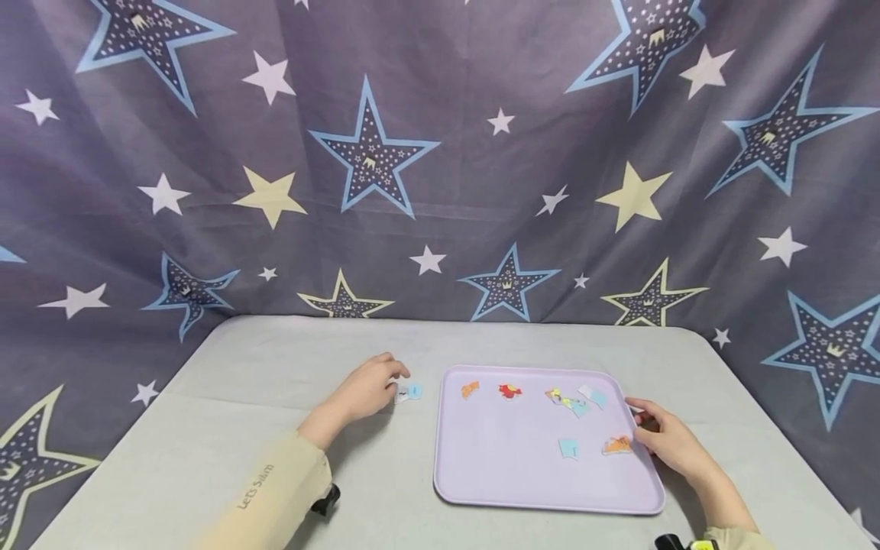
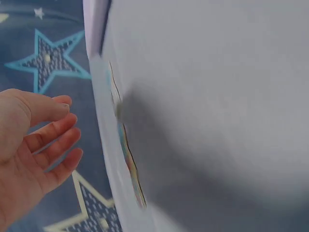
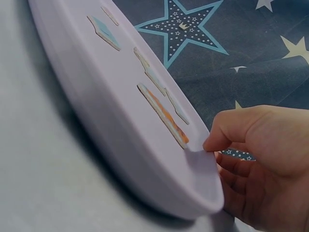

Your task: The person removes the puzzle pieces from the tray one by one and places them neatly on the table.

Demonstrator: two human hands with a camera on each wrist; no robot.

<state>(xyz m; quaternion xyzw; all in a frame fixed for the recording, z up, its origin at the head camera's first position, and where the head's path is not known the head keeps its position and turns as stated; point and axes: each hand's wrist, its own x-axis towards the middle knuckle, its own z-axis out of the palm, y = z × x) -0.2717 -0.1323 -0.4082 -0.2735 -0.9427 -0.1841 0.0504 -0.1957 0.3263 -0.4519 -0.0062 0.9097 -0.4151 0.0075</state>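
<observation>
My left hand (image 1: 369, 387) hovers, fingers loosely bent and holding nothing, over the table left of the tray. Just by its fingertips lie flat pale-blue and white puzzle pieces (image 1: 415, 392), partly hidden by the hand; the left wrist view catches puzzle pieces (image 2: 130, 166) edge-on. My right hand (image 1: 670, 437) pinches the right rim of the lilac tray (image 1: 502, 477), thumb at the inner side and fingers outside. Closest to that thumb, inside the tray, is an orange puzzle piece (image 1: 617, 444), also seen edge-on in the right wrist view.
Along the tray's far side lie a small orange piece (image 1: 470, 390), a red piece (image 1: 509, 392), a yellow-and-blue piece (image 1: 567, 402) and a white-and-blue piece (image 1: 593, 396). A blue piece (image 1: 568, 448) lies nearer. Behind the pale table (image 1: 275, 351) hangs a star-patterned curtain (image 1: 454, 206).
</observation>
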